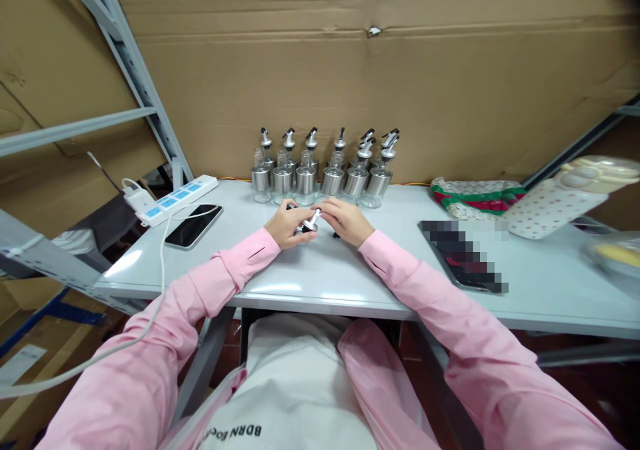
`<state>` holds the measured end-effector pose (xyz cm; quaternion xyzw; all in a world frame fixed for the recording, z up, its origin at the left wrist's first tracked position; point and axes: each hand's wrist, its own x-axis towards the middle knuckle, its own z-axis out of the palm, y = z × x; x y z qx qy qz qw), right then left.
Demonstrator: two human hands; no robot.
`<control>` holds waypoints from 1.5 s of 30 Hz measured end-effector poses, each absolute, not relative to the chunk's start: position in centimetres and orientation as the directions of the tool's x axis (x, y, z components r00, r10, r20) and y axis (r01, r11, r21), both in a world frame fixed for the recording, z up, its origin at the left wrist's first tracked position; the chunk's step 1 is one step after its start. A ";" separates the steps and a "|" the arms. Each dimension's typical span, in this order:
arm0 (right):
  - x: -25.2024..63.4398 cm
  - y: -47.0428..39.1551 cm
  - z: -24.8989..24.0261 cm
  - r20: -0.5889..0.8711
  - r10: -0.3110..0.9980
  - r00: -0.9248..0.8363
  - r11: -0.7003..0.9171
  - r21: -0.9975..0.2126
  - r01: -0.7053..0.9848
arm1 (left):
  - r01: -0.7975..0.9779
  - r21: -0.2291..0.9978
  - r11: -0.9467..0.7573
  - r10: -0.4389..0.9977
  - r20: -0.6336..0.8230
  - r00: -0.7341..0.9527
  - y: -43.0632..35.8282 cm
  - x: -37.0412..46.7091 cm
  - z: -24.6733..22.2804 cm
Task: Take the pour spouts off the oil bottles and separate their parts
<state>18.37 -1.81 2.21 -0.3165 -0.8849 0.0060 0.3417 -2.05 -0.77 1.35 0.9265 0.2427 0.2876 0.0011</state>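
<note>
Near the middle of the grey table [300, 283], my left hand [289, 226] is closed on a silver and black pour spout [311, 223]. The fingertips of my right hand [347, 221] touch the top of that spout, with the fingers bent together. A small dark piece shows under my right hand, too hidden to make out. Just beyond my hands, glass bottles with steel sleeves [332, 182] stand upright in two rows. The back-row bottles carry spouts. In the front row, the two at the right have spouts [389, 147], while several at the left have open necks.
At the left lie a white power strip [180, 200], a phone [195, 226] and a white cable [163, 263]. To the right are a dark phone [460, 257], a red-green patterned pouch [477, 199] and a dotted white item [550, 203]. Cardboard [300, 70] stands behind.
</note>
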 end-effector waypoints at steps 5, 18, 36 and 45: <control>18.0 -2.0 1.8 0.638 0.550 -0.539 0.809 -0.247 0.533 | 0.413 0.168 -0.895 0.436 0.520 0.734 -0.8 -2.0 1.5; 18.1 -2.4 2.3 0.694 0.432 -0.576 0.843 -0.084 0.531 | 0.498 0.064 -0.865 0.450 0.540 0.712 -0.7 -1.8 1.2; 17.7 -3.0 2.8 0.398 0.879 -0.261 0.472 -0.803 0.365 | 0.635 -0.029 -0.772 0.453 0.675 0.582 -0.5 -2.0 1.3; 19.2 -0.8 2.0 0.481 0.845 -0.235 0.530 -0.812 0.243 | 0.658 0.036 -0.752 0.486 0.705 0.517 -0.6 -2.1 1.6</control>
